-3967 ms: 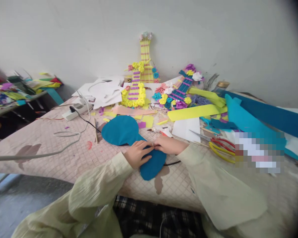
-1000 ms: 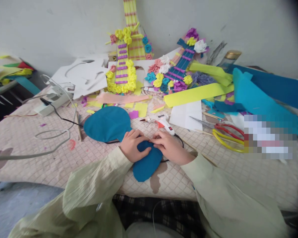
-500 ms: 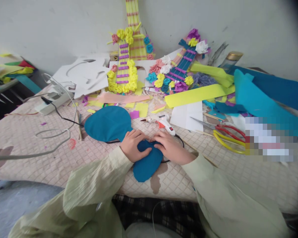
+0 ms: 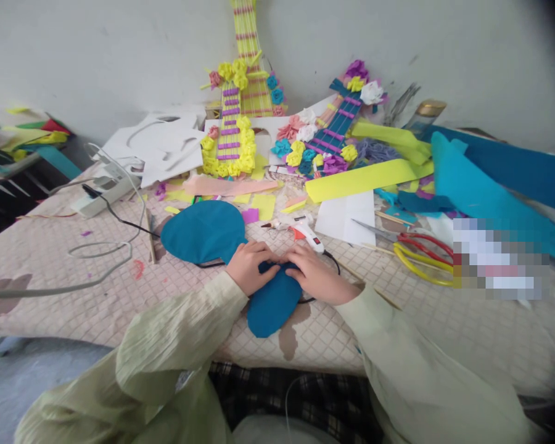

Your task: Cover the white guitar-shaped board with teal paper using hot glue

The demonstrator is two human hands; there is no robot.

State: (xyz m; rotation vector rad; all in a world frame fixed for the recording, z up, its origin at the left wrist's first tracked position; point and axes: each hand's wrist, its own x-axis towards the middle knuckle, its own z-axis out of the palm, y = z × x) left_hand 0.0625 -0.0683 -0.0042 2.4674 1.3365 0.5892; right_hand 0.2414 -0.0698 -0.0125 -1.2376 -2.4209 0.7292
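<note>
A blue paper-covered rounded piece (image 4: 274, 308) lies near the table's front edge. My left hand (image 4: 252, 266) grips its upper left edge, thumb on top and fingers curled over the rim. Pinching the same edge from the right, my right hand (image 4: 315, 271) almost meets the left fingertips. What the fingertips press between them is hidden. A larger blue rounded piece (image 4: 203, 231) lies flat to the left, its narrow end running toward my left hand. Just beyond my right hand lies a white glue gun (image 4: 305, 231), its nozzle pointing left.
Red-and-yellow scissors (image 4: 420, 246) lie open at right. A power strip (image 4: 104, 192) with cables sits at left. Paper-flowered toy guitars (image 4: 231, 132) lean at the wall. Behind the glue gun are yellow crepe paper (image 4: 367, 180) and scraps; blue paper (image 4: 485, 191) lies far right.
Both hands stay on the edge of the blue piece; the left thumb and fingers shift slightly over it. The whole view moves a little. Nothing is let go.
</note>
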